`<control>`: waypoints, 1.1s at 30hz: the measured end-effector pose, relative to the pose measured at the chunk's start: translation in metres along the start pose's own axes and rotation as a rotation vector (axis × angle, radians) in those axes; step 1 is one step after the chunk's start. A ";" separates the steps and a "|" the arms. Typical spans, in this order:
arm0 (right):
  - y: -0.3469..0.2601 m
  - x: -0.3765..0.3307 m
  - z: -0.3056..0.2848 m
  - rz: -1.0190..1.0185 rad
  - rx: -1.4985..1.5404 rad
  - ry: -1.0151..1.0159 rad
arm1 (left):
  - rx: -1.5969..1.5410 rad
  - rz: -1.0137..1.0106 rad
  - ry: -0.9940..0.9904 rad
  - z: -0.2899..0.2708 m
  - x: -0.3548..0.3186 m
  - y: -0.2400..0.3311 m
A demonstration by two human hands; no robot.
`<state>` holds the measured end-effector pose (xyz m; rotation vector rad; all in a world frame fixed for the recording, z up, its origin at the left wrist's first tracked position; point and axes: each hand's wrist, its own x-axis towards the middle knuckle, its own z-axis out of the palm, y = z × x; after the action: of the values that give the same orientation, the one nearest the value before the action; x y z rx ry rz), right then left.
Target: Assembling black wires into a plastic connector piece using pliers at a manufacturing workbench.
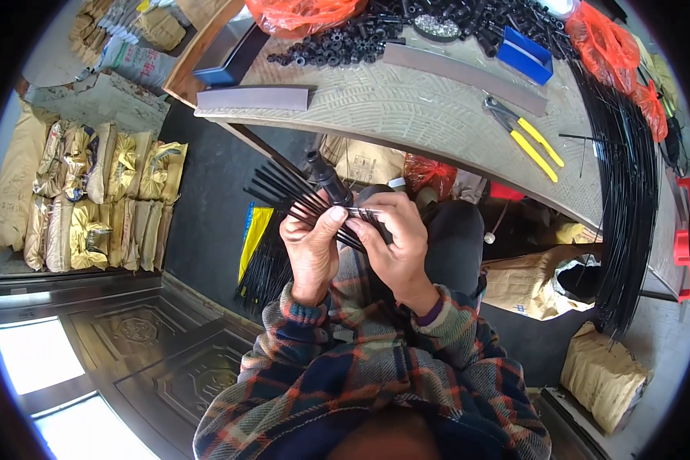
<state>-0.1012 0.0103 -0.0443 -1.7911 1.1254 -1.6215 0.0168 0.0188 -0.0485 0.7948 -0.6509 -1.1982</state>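
Note:
Above my lap, my left hand (pixel 312 249) is closed round a fanned bundle of thin black rods (pixel 280 188), whose ends stick out to the upper left. A black stepped plastic tube (pixel 328 178) rises between my hands, tilted, its wider base close to my left thumb. With thumb and fingers bent, my right hand (pixel 395 241) pinches the thin ends of rods beside that base. My fingers hide how the rods and the tube meet.
On the bench (pixel 452 100) ahead lie yellow-handled pliers (pixel 523 138), a blue tray (pixel 524 55), heaped black plastic parts (pixel 337 44) and red plastic bags (pixel 303 14). Long black rods (pixel 625 192) hang over its right edge. Wrapped packages (pixel 92 165) are stacked at left.

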 end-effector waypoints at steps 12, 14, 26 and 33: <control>0.005 0.008 -0.009 0.419 0.453 -0.250 | 0.154 0.174 0.081 0.016 -0.012 -0.004; 0.001 0.007 -0.005 0.348 0.401 -0.182 | 0.208 0.214 0.035 0.017 -0.014 -0.006; 0.007 -0.006 0.001 0.310 0.600 -0.163 | 0.044 -0.004 -0.120 0.000 -0.005 0.007; 0.005 0.003 -0.004 0.429 0.545 -0.154 | 0.117 0.148 -0.090 0.006 -0.009 0.000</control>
<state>-0.1061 0.0063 -0.0457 -1.2012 0.8198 -1.3371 0.0100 0.0267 -0.0451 0.7789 -0.8459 -1.0729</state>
